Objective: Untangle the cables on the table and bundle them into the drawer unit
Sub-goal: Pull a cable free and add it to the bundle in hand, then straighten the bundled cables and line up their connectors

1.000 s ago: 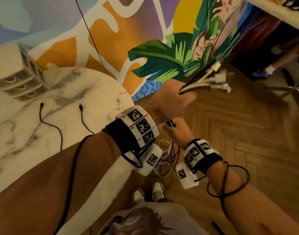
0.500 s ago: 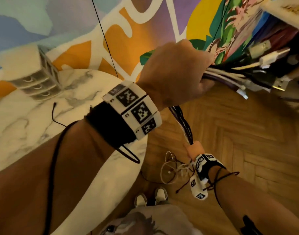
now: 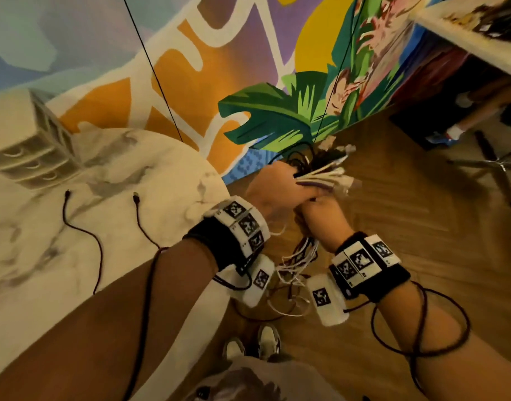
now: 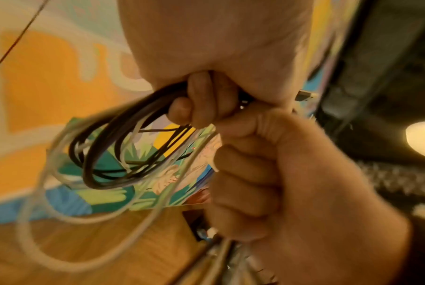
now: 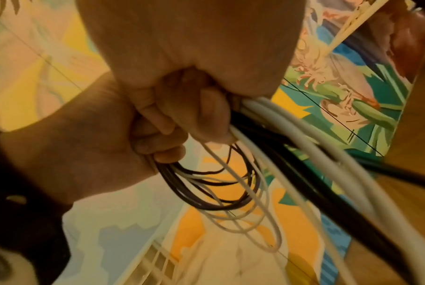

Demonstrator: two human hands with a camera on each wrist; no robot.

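My left hand [image 3: 277,186] grips a bundle of white and dark cables [image 3: 323,175] off the table's right edge, above the floor; the plug ends stick out to the right. My right hand [image 3: 321,217] sits directly beneath it, fist closed round the same cables. Loose loops [image 3: 297,264] hang between my wrists. In the left wrist view my fingers [image 4: 199,104] curl on dark and white loops [image 4: 113,154]. The right wrist view shows my fingers [image 5: 206,117] clamped on thick white cables [image 5: 291,144]. The white drawer unit [image 3: 31,151] stands at the table's far left.
Two dark cables [image 3: 83,227] [image 3: 143,221] lie on the round marble table [image 3: 31,256]. A painted wall runs behind. A chair base [image 3: 494,169] and another table [image 3: 465,39] stand to the right on the wooden floor. My shoes [image 3: 266,340] are below.
My left hand has come down from its raised position with the bundle. My right hand has slid up the cables from low down to just under the left hand.
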